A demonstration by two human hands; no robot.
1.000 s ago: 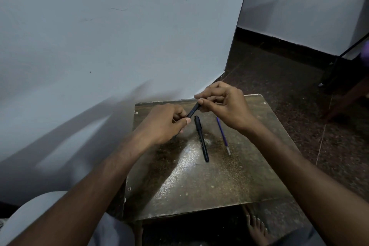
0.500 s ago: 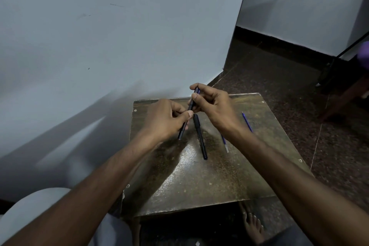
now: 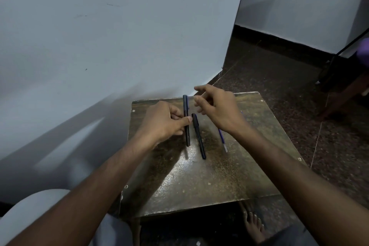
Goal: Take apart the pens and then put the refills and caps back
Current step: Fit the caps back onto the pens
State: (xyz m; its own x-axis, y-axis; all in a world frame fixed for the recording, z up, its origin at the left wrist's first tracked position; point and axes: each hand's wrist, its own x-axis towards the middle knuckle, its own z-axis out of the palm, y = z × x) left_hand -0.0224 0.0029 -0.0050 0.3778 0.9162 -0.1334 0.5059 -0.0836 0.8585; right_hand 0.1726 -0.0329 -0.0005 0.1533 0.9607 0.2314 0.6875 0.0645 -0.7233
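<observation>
My left hand [image 3: 165, 122] grips a dark pen [image 3: 186, 110] near its middle and holds it almost upright over the small brown table [image 3: 199, 185]. My right hand [image 3: 217, 110] hovers just right of that pen, fingers spread and holding nothing. A second black pen [image 3: 199, 138] lies on the table just right of the held one. A blue refill [image 3: 222, 139] lies further right, partly hidden under my right wrist.
A pale wall stands directly behind and to the left of the table. Dark speckled floor lies to the right, with a dark stand and wooden furniture [image 3: 343, 94] at the far right. A bare foot [image 3: 253, 225] shows below the table's near edge.
My right hand has let go of the pen's top and opened, moving slightly right. The left hand has turned the held pen from slanted to nearly upright.
</observation>
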